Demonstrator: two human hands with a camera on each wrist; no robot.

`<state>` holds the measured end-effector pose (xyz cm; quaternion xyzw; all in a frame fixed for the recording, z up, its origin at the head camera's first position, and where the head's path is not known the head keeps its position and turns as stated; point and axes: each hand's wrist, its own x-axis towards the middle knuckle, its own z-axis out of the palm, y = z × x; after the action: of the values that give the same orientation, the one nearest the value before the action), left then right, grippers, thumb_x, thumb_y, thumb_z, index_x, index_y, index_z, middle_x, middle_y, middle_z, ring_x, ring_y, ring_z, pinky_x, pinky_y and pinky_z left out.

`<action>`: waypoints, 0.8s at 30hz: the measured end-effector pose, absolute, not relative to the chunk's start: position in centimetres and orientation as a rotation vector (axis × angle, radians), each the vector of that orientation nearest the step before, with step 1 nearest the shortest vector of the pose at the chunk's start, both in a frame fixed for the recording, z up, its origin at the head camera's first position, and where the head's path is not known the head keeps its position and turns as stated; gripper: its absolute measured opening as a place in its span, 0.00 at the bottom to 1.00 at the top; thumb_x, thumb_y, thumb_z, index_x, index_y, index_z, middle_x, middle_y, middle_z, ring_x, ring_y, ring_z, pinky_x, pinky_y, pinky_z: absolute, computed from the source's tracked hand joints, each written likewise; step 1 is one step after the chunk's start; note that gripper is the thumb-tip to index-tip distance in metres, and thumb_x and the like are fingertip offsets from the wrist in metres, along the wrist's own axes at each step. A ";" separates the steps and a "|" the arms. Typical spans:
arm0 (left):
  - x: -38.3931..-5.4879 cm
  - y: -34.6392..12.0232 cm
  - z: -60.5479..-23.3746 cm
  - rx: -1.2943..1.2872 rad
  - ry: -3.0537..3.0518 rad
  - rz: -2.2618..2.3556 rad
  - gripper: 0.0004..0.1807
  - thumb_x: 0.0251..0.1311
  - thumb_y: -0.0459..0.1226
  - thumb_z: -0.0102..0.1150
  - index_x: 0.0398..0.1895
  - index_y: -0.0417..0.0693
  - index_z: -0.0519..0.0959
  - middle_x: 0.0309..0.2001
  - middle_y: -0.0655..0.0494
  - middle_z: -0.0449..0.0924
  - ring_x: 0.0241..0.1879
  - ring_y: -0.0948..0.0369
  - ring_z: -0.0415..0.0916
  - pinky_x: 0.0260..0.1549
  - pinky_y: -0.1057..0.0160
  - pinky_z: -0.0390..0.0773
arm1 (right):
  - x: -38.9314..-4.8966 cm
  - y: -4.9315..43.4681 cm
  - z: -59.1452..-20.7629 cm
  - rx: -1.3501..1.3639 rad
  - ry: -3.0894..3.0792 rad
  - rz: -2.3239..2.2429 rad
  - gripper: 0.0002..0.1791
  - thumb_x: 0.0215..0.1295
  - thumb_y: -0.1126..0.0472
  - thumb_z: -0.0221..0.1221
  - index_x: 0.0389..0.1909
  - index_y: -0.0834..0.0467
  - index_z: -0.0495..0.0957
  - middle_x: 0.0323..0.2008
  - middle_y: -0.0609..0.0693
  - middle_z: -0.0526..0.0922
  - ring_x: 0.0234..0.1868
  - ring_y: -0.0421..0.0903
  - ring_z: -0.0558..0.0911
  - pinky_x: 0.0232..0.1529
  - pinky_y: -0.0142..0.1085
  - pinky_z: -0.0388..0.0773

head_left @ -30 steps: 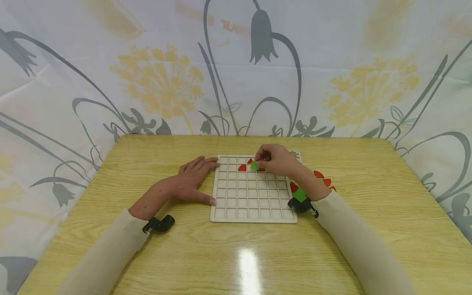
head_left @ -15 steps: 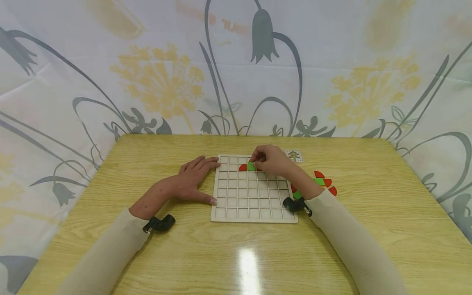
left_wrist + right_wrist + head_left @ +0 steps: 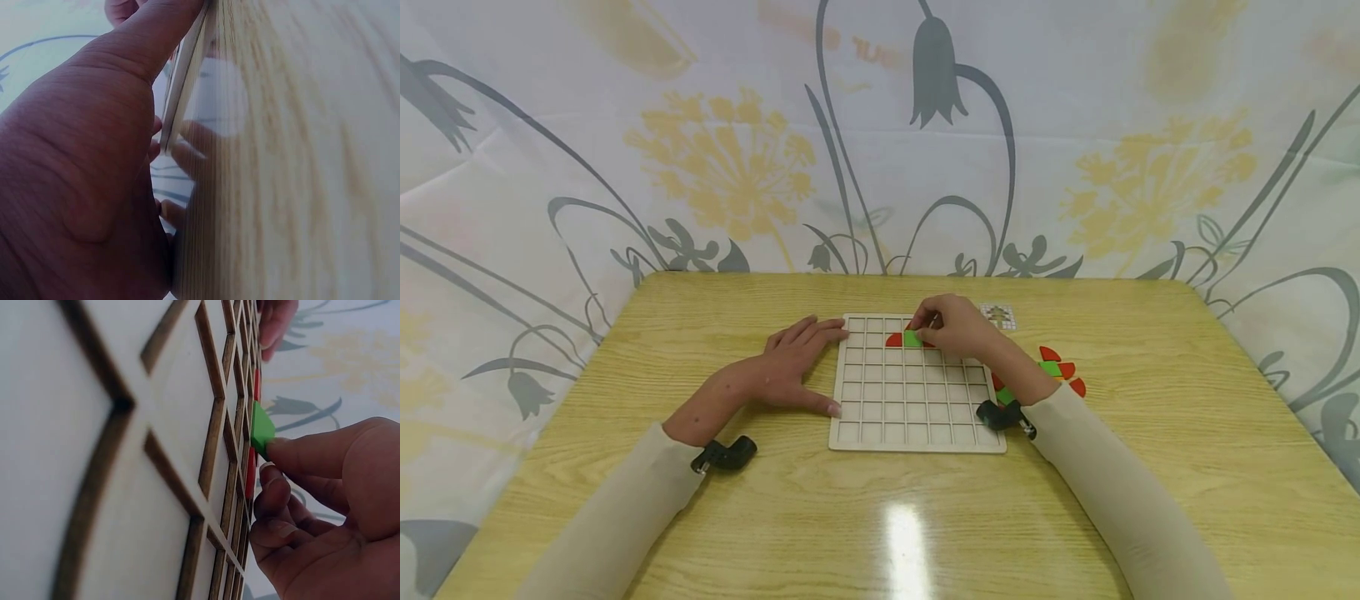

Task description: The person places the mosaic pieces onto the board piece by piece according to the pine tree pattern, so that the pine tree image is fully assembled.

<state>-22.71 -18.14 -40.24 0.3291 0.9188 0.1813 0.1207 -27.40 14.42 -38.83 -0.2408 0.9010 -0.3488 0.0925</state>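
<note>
My right hand [image 3: 958, 329] pinches a green square tile [image 3: 912, 338] between thumb and fingers over the upper rows of a pale wooden grid board [image 3: 892, 392]. In the right wrist view the green tile [image 3: 261, 427] stands tilted, partly out of its cell, with a red piece [image 3: 250, 472] on either side. The red quarter-circle [image 3: 894, 340] lies left of the green tile; the red on its right is mostly hidden by my fingers. At the board's left edge my left hand [image 3: 786, 375] rests with fingers spread, thumb and fingertips touching the rim.
Several loose red and green pieces [image 3: 1049, 367] lie on the wooden table [image 3: 790, 517] right of the board, some hidden under my right wrist. A small printed pattern card [image 3: 997, 316] sits behind the board's far right corner. A floral cloth hangs behind the table.
My right hand has moved slightly left, bringing the green tile down beside the left red quarter-circle. Over the last half second it has hardly moved. The left hand stays in place.
</note>
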 end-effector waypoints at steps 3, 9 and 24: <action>-22.7 -18.1 -40.2 0.961 2.684 0.535 0.63 0.56 0.66 0.73 0.87 0.55 0.51 0.87 0.54 0.41 0.85 0.41 0.31 0.73 0.30 0.46 | -27.5 14.4 -38.8 -0.714 2.677 -1.019 0.06 0.75 0.65 0.63 0.46 0.59 0.87 0.41 0.54 0.86 0.37 0.47 0.83 0.44 0.45 0.80; -22.7 -18.1 -40.2 0.967 2.690 0.535 0.62 0.56 0.66 0.73 0.87 0.55 0.52 0.87 0.54 0.42 0.85 0.41 0.32 0.73 0.29 0.46 | -27.4 14.6 -38.8 -0.731 2.675 -1.019 0.06 0.75 0.66 0.63 0.46 0.59 0.88 0.42 0.53 0.87 0.38 0.47 0.83 0.46 0.46 0.80; -23.1 -18.2 -40.5 1.066 2.632 0.672 0.62 0.55 0.60 0.78 0.85 0.46 0.54 0.86 0.48 0.45 0.85 0.46 0.41 0.78 0.40 0.53 | -26.5 16.7 -38.2 -0.741 2.687 -1.090 0.05 0.75 0.64 0.63 0.45 0.59 0.87 0.39 0.51 0.85 0.33 0.48 0.78 0.39 0.43 0.77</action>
<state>-23.09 -18.22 -40.48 0.3631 0.8963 0.2290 0.1117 -26.53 16.65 -38.19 -0.2469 0.8953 -0.3633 0.0740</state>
